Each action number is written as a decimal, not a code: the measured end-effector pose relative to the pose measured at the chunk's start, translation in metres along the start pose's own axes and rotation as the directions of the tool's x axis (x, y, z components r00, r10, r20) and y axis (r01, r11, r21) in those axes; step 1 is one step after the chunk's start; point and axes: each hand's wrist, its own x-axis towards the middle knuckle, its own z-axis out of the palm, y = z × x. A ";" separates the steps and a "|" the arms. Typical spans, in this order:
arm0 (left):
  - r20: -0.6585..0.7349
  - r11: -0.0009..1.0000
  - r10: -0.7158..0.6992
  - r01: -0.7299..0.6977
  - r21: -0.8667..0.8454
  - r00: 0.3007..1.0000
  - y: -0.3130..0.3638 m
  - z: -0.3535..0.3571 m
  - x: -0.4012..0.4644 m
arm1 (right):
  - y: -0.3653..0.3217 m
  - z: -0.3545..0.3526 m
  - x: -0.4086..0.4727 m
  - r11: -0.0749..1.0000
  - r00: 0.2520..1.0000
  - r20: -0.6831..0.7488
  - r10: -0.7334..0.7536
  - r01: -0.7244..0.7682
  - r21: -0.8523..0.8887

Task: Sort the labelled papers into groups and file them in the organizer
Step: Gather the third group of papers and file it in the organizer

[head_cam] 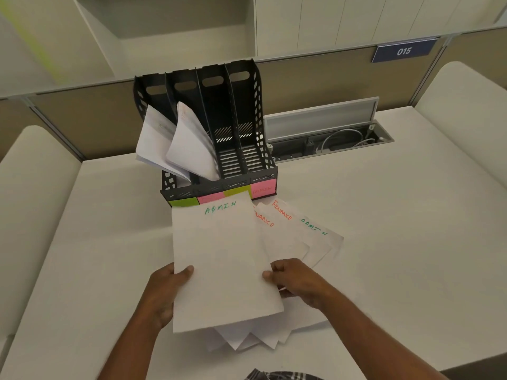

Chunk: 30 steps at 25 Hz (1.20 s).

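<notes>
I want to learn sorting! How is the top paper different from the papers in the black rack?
The top paper is flat, says ADMIN in green, and both hands, left and right, hold it. The rack papers curl over in the rack; no writing is readable on them. All are white sheets.

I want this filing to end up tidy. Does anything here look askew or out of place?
Yes. The filed papers in the organizer's two left slots curl and flop forward over its front instead of standing upright. The loose sheets on the desk are fanned unevenly.
</notes>
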 end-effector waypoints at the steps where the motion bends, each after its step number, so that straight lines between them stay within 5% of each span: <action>1: -0.001 0.998 -0.012 0.012 -0.054 1.000 -0.002 0.004 0.001 | 0.000 -0.011 0.004 0.997 0.992 -0.118 -0.051 0.044 -0.066; 2: -0.008 0.997 -0.007 0.006 -0.072 1.000 -0.005 0.007 0.003 | -0.001 -0.026 0.010 0.981 0.942 -0.314 -0.117 0.060 -0.184; 4: -0.027 0.996 0.020 -0.023 -0.082 0.999 -0.015 0.010 0.006 | -0.001 -0.067 0.020 0.886 0.703 -0.671 -0.235 -0.129 -0.445; 6: -0.036 0.996 0.022 -0.025 -0.085 0.999 -0.023 0.009 0.010 | 0.006 -0.101 0.023 0.866 0.615 -0.774 -0.147 -0.297 -0.401; 8: -0.039 0.997 0.016 -0.019 -0.080 0.999 -0.028 0.007 0.013 | 0.012 -0.115 0.026 0.906 0.671 -0.738 -0.070 -0.267 -0.328; 15: -0.060 0.998 0.011 -0.014 -0.059 0.998 -0.040 0.005 0.018 | 0.008 -0.062 0.021 0.843 0.684 -0.537 -0.494 0.226 -0.488; 22: -0.100 0.999 0.005 -0.010 -0.043 0.995 -0.049 0.004 0.020 | -0.026 -0.059 0.006 0.524 0.198 -0.487 -0.851 0.260 -0.811; 26: -0.121 0.999 0.004 -0.011 -0.053 0.993 -0.052 0.006 0.023 | -0.049 -0.075 -0.003 0.407 0.015 -0.421 -0.907 0.295 -0.865; 30: -0.043 0.993 0.065 -0.069 -0.099 0.997 -0.047 0.003 0.022 | -0.075 -0.081 -0.018 0.414 -0.080 -0.487 -0.870 0.418 -0.809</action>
